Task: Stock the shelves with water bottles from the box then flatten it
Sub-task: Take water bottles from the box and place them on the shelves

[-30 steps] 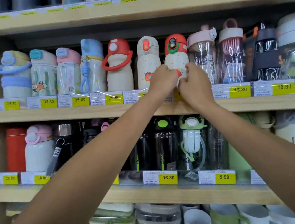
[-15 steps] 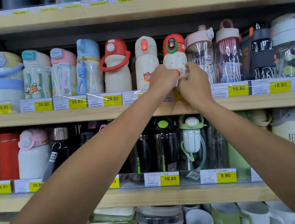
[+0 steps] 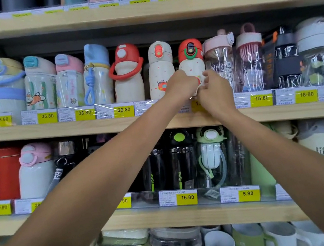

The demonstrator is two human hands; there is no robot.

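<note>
1. Left hand (image 3: 180,86) curled round the lower left of the red-capped bottle (image 3: 192,62), gripping it.
2. Right hand (image 3: 215,92) curled, pinching the bottle's lower right, just beside the left hand.
3. Bottle upright on middle shelf (image 3: 72,128), between cream bottle (image 3: 159,69) and pink-lidded clear bottle (image 3: 219,57).

Very little differs. The view has swung slightly to the right, so the wooden shelf (image 3: 51,132) and its row sit further left in frame. The left hand (image 3: 180,86) and right hand (image 3: 214,94) have barely shifted their grip on the cream, red-capped plastic water bottle (image 3: 192,64); the right hand is a touch lower.
</note>
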